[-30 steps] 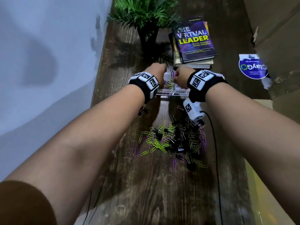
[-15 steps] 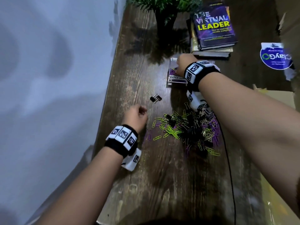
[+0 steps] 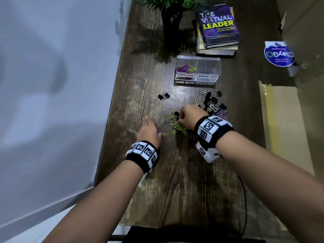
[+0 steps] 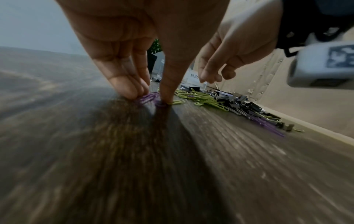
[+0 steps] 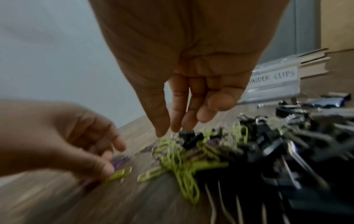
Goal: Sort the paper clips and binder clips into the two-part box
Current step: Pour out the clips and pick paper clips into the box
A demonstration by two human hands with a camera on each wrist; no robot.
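Note:
The clear two-part box [image 3: 198, 59] stands mid-table, labelled PAPER CLIPS left and BINDER CLIPS right. Purple and green paper clips [image 3: 185, 68] lie in its left part; the right part looks bare. A mixed pile of green and purple paper clips [image 3: 175, 124] and black binder clips [image 3: 213, 102] lies in front of it. One binder clip [image 3: 164, 96] sits apart to the left. My left hand [image 4: 151, 97] pinches purple paper clips [image 4: 147, 98] against the table at the pile's left edge. My right hand [image 5: 168, 131] hovers over the pile, fingers pointing down, holding nothing I can see.
A stack of books [image 3: 219, 27] and a potted plant [image 3: 171, 20] stand behind the box. A wall [image 3: 52, 85] runs along the table's left edge. Cardboard [image 3: 284, 116] and a blue sticker [image 3: 278, 53] lie to the right. A black cable [image 3: 245, 207] trails near the front.
Both hands left the box and came back toward me to the pile, the left first, then the right. The left hand now pinches purple clips on the table.

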